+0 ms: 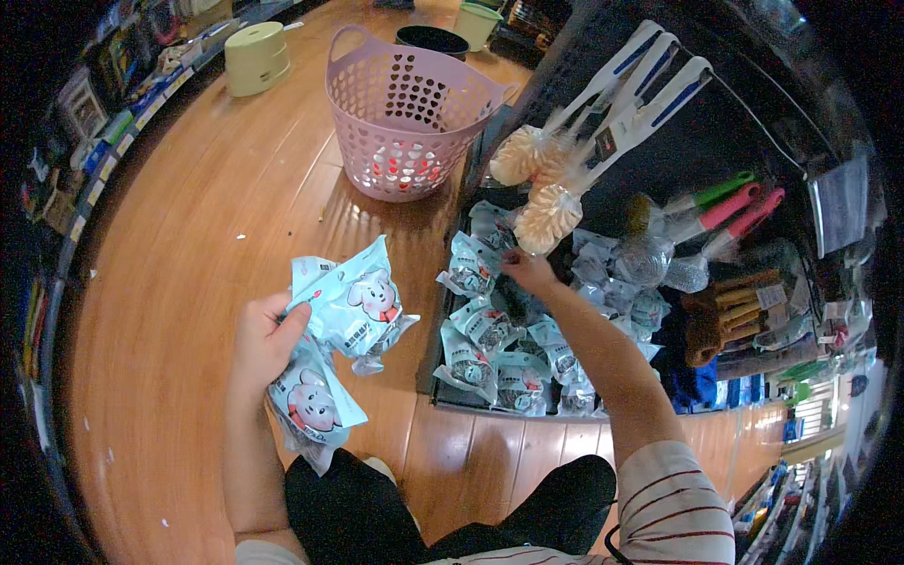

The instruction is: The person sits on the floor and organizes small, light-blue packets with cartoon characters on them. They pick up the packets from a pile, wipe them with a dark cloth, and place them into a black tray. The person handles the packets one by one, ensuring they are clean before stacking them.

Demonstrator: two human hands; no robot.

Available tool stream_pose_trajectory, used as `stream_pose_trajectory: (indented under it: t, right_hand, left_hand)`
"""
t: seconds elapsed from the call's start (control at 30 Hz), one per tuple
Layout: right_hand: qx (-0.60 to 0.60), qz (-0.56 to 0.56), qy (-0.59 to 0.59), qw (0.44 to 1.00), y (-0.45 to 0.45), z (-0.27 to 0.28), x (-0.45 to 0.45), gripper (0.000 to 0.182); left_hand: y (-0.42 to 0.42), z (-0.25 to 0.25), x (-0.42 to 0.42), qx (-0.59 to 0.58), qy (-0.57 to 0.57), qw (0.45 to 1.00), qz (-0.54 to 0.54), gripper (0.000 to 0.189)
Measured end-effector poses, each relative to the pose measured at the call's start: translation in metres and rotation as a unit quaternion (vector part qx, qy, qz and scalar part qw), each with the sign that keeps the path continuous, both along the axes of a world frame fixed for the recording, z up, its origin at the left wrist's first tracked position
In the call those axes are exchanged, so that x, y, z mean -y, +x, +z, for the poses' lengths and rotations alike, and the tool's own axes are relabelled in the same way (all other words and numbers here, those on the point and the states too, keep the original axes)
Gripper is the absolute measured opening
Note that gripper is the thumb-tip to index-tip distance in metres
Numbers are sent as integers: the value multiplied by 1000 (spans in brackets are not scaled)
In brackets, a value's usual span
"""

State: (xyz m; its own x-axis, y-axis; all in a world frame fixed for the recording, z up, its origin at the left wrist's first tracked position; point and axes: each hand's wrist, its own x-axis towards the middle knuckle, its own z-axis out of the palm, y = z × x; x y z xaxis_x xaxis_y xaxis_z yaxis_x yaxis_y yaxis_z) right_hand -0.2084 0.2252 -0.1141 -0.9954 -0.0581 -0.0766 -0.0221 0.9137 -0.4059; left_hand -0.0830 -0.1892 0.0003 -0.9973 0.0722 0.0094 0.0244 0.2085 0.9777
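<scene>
My left hand (272, 339) grips several light-blue plastic packets (353, 304) printed with a cartoon dog, fanned out above the wooden floor. Reaching right and forward, my right hand (528, 272) is at the upper part of a low dark shelf, among similar packets, just below the hanging brushes. A packet with a grey scourer-like content (470, 265) lies just left of its fingertips. Whether the fingers hold a packet cannot be told. More such packets (521, 381) lie in loose rows on the shelf nearer to me.
A pink perforated plastic basket (413, 134) stands on the floor ahead, with red and white items visible through its holes. White-handled brushes (628, 113) hang over the shelf. Beyond are green- and pink-handled brushes (720, 212), a yellow-green stool (258, 60) and stocked shelving (106, 169) at left.
</scene>
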Motion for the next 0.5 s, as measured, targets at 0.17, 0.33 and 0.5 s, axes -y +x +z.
stream_pose_trajectory:
  t: [0.17,0.33,0.5]
  right_hand:
    - [16,-28,146,989,-12,-13,21,44]
    - [13,-111,199,974,-16,-30,36,37]
    - [26,-104,63,992,-26,-33,15,32]
  left_hand:
    - [-1,1,3,-1,-43,999,-16,14]
    - [3,7,5,-19,-64,998,-2,13]
    - [3,9,4,-17,-70,997,-27,13]
